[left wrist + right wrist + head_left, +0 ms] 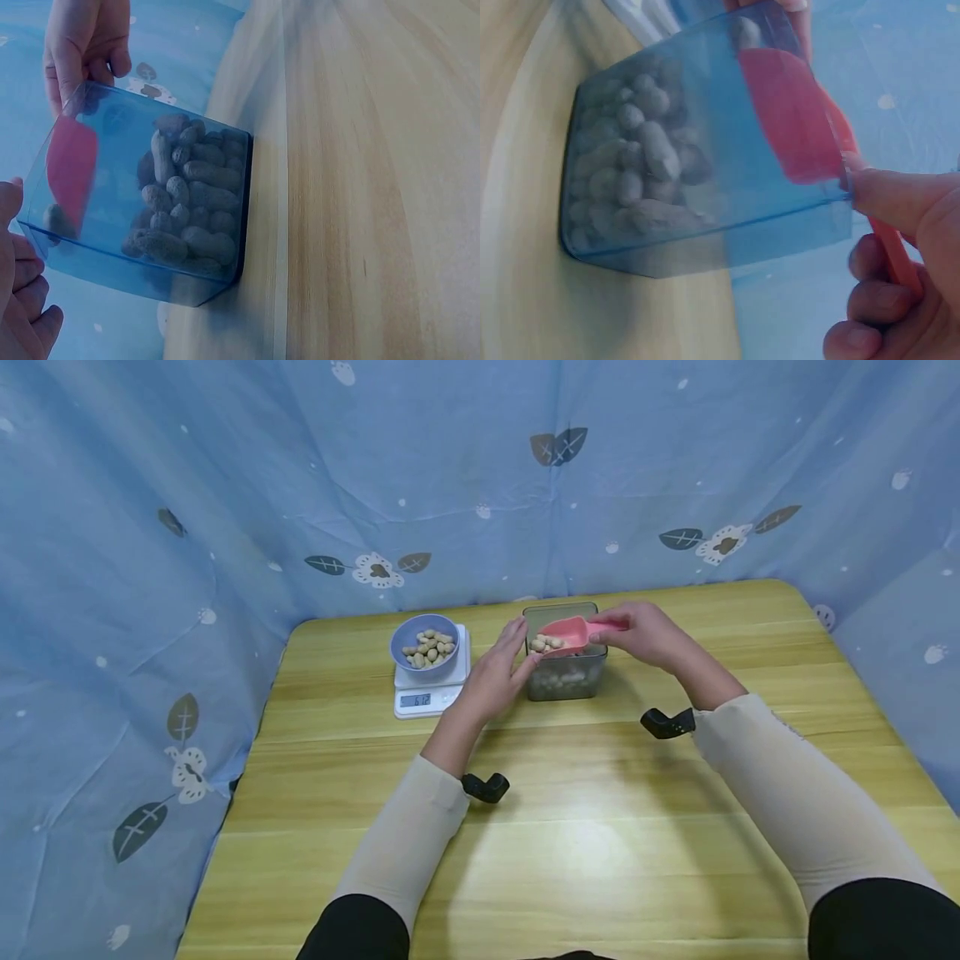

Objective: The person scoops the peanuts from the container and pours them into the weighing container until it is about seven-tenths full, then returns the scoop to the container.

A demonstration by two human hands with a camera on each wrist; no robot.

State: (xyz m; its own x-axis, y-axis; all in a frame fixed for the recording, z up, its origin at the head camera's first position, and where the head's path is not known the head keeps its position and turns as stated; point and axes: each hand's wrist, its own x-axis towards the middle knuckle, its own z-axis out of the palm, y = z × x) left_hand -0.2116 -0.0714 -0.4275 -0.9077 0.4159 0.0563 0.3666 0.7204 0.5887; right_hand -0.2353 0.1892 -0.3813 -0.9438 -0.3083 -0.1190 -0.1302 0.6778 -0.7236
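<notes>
The right hand (648, 633) pinches the handle of a pink scoop (564, 637) carrying a few peanuts just above the clear box (564, 653), while the left hand (501, 670), fingers straight, rests against the box's side; I'd keep the scoop level and the box braced so nothing rolls off. On the table (570, 827) I count one box, one scoop, one scale (431, 685) and one blue bowl (425, 647) holding perhaps a dozen peanuts, hard to count exactly.

pink scoop (567, 633), lavender bowl (424, 647)
</notes>
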